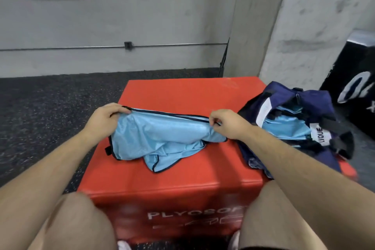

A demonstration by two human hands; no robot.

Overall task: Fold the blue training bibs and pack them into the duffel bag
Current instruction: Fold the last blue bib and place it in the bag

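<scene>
A light blue mesh bib (162,138) with dark trim lies rumpled on top of a red foam box (182,95). My left hand (105,117) grips the bib's far left edge. My right hand (225,123) pinches its far right edge, so the dark hem runs taut between them. The near part of the bib sags in folds toward me. A navy duffel bag (288,95) sits open on the box's right side, with light blue bibs (284,128) inside it.
A black box (353,79) with white lettering stands on the floor at the right, behind the bag. Grey walls and a concrete pillar (304,26) rise beyond the red box. Dark speckled rubber floor (50,111) spreads to the left. My bare knees flank the box's front.
</scene>
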